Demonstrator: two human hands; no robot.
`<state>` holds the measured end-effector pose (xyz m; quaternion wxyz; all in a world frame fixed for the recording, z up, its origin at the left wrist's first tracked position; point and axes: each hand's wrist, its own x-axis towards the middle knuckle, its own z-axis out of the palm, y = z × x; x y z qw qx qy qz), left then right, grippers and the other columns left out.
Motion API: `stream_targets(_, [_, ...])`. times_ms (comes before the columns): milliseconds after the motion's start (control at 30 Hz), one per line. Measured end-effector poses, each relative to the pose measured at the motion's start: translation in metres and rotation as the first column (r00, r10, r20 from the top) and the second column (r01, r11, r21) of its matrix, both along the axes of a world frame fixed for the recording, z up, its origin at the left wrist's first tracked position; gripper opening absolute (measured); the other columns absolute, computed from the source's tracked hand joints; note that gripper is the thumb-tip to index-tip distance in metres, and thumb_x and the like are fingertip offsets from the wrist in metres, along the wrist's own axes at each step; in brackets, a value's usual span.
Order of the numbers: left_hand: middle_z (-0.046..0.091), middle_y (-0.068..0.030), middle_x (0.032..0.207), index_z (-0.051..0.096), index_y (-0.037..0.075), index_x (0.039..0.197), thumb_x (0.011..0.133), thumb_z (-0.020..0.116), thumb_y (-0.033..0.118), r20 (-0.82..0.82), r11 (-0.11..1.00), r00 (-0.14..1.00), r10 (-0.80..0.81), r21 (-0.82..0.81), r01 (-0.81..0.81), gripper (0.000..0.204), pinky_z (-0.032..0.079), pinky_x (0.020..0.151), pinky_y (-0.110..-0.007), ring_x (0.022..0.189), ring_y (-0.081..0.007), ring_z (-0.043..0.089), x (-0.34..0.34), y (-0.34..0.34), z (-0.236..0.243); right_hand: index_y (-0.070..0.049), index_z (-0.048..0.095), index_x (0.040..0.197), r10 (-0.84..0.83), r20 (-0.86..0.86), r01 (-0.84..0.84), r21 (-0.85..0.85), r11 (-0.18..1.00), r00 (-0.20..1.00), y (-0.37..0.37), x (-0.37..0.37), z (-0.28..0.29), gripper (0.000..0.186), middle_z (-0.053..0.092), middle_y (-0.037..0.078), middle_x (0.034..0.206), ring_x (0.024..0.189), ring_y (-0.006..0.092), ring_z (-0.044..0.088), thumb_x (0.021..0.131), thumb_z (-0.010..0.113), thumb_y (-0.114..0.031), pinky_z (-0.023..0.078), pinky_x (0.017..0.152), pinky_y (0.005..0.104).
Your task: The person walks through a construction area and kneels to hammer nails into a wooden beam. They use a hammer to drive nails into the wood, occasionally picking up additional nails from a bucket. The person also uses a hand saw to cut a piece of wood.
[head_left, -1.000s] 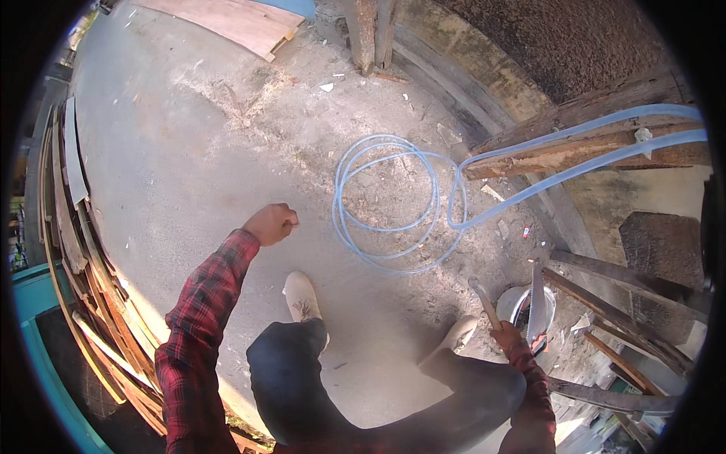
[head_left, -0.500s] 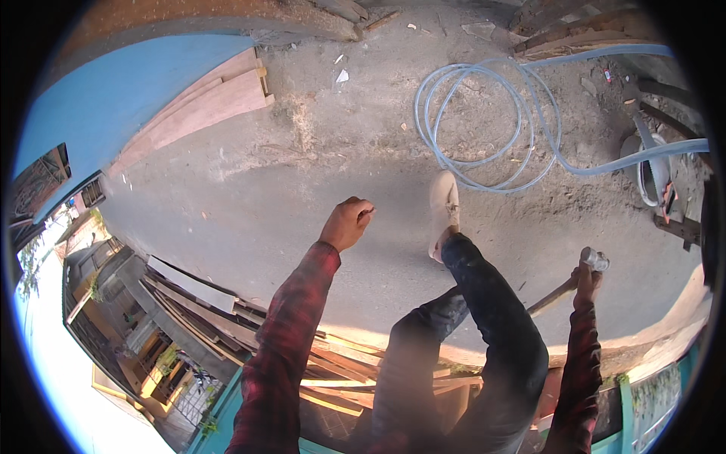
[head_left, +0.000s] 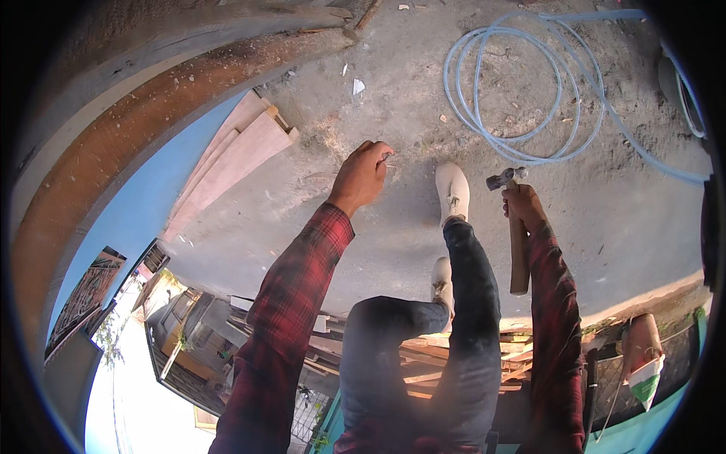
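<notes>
The left hand [head_left: 363,175] was curled nearly into a fist, pinching something too small to tell. The right hand [head_left: 523,206] gripped a wooden-handled hammer [head_left: 517,234], head up.

Red plaid sleeves [head_left: 295,303], dark jeans [head_left: 469,318], white shoes [head_left: 452,191]

Counts, head view:
- Hammer [head_left: 514,227]: 1, wooden handle, at 3 o'clock of centre.
- Coiled pale-blue hose [head_left: 522,91]: 1, roughly 3 loops, at 1 o'clock.
- White shoes [head_left: 452,189]: 2, near centre.
- Stacked flat boards [head_left: 234,159]: about 3, at 10 o'clock.
- Hands: 2.
</notes>
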<state>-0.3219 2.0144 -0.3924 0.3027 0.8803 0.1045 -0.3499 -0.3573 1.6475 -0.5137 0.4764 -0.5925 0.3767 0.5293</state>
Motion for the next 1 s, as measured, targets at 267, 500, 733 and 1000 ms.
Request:
stream_targets(267, [0.059, -0.0174, 0.105, 0.064, 0.009, 0.106, 0.087, 0.053, 0.002, -0.037, 0.782, 0.807, -0.59, 0.221, 0.582, 0.022, 0.048, 0.087, -0.044, 0.101, -0.0357, 0.06, 0.16, 0.038, -0.049, -0.003, 0.051, 0.097, -0.674, 0.122, 0.66, 0.133, 0.739, 0.729, 0.127, 0.052, 0.021, 0.011, 0.051, 0.004, 0.078, 0.064, 0.0141, 0.054, 0.09, 0.058, -0.008, 0.051, 0.055, 0.0302])
stream_targets(500, [0.057, -0.02, 0.105, 0.061, 0.005, 0.103, 0.09, 0.055, 0.013, -0.14, 0.124, 0.175, -0.975, 0.313, 0.942, 0.017, 0.047, 0.086, -0.046, 0.097, -0.0388, 0.059, 0.308, 0.079, -0.108, -0.001, 0.048, 0.101, -0.942, 0.129, 0.936, 0.132, 0.327, 0.31, 0.186, 0.079, 0.003, 0.017, 0.054, 0.006, 0.078, 0.059, 0.0126, 0.055, 0.088, 0.057, -0.008, 0.052, 0.051, 0.0282])
stream_targets(733, [0.053, -0.0175, 0.096, 0.056, 0.001, 0.1, 0.094, 0.051, 0.008, -0.147, 0.376, 0.369, -0.918, -0.016, 0.927, 0.011, 0.045, 0.086, -0.04, 0.094, -0.0339, 0.057, 0.31, 0.086, -0.141, -0.003, 0.047, 0.102, -0.952, 0.24, 0.963, 0.235, -0.131, -0.188, 0.245, 0.096, -0.061, 0.016, 0.054, 0.004, 0.08, 0.062, 0.0112, 0.055, 0.09, 0.056, -0.009, 0.051, 0.054, 0.0255])
stream_targets(1000, [0.053, -0.0148, 0.101, 0.054, 0.001, 0.102, 0.094, 0.051, 0.0, -0.107, 0.181, 0.178, -0.978, -0.018, 0.983, 0.009, 0.045, 0.087, -0.037, 0.096, -0.031, 0.057, 0.303, 0.109, -0.177, 0.0, 0.049, 0.12, -0.946, 0.321, 0.904, 0.418, 0.092, -0.053, 0.288, 0.107, -0.112, 0.034, 0.057, 0.004, 0.082, 0.066, 0.0093, 0.057, 0.09, 0.058, -0.014, 0.05, 0.056, 0.0254])
